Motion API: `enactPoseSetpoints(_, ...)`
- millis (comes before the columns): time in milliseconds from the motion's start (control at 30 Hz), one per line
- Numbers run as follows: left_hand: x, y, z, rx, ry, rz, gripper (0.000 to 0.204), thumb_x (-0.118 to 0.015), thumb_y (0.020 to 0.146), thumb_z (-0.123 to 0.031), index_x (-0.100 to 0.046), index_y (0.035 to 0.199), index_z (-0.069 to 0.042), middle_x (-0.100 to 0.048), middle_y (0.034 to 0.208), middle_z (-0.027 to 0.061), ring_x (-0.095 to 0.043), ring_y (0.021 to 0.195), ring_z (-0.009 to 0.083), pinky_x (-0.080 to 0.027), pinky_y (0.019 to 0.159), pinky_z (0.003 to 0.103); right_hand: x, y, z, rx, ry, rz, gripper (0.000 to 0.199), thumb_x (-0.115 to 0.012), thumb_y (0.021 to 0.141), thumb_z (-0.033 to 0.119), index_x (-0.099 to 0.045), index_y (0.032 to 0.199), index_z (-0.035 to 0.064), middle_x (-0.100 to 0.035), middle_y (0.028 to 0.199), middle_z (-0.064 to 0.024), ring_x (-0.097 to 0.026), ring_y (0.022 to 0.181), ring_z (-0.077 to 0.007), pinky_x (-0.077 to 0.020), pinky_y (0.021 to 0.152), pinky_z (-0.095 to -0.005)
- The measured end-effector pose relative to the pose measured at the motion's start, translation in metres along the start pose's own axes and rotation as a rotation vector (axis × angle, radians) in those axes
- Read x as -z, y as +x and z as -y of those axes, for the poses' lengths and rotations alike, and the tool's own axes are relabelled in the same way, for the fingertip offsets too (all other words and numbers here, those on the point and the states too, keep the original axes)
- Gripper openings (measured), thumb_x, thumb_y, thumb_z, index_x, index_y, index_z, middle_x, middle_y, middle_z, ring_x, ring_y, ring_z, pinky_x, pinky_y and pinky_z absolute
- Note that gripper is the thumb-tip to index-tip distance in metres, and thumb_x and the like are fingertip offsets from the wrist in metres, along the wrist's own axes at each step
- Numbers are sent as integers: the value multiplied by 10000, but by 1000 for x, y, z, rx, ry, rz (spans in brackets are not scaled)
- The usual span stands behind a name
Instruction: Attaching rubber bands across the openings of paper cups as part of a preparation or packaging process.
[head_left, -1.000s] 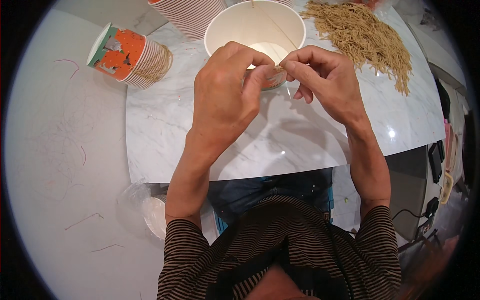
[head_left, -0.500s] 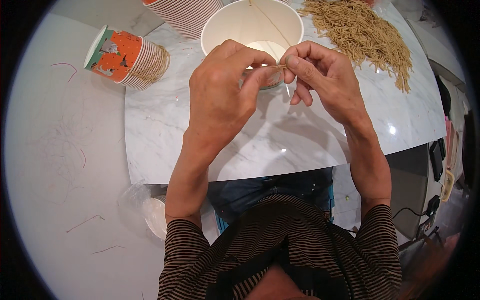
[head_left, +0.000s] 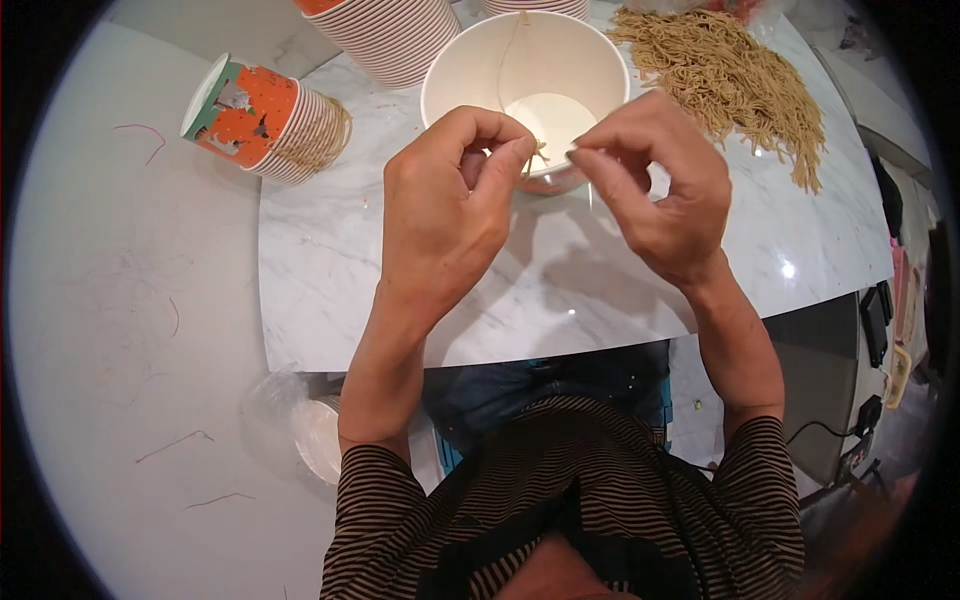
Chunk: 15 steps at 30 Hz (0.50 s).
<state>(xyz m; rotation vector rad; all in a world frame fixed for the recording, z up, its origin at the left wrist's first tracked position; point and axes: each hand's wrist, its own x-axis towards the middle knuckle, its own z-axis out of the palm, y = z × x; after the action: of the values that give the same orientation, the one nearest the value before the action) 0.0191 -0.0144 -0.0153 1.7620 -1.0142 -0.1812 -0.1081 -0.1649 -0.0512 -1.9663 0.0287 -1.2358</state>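
White marble made up the tabletop (head_left: 560,300), with a pale floor showing beyond its left edge. Both hands were raised above the middle of it, just in front of a big white paper bowl (head_left: 525,85) that stood toward the far edge. The left hand (head_left: 445,215) had its grip closed, thumb and forefinger pinching a small tuft of thin tan strands (head_left: 538,155); the right hand (head_left: 655,185) was close beside it with its fingertips drawn together, but whether they actually held a strand could not be told. A loose heap of the same strands (head_left: 730,80) lay toward the far right corner. A sleeve of nested paper cups (head_left: 265,120) lay on its side at the far left corner, and another stack of cups (head_left: 385,35) stood behind the bowl. The step in hand looked like separating or sorting a pinch of strands over the bowl. Any next move would call for a light, steady pinch, since the strands were fine and easily dropped.
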Motion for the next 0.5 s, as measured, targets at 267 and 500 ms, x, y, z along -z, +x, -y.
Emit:
enactPoseSetpoints(267,2,-4,-9,38,-117,40,87,-690,972,-25,-700,999,57,-714,807,25,-640,714,58,-511,650,226,-17,-4,6,-45,-37,14,97,-820,812,30,-766,893,43,-679,779,-34,-585,588,-122,-450,522,-257)
enactPoseSetpoints(500,3,-8,-12,96,-200,88,111,-699,985,-25,-711,1055,60,-755,937,64,-685,826,79,-528,728,215,-19,-5,5,-75,-86,4,82,-807,804,40,-746,858,48,-680,775,-18,-569,568,-116,-445,510,-259)
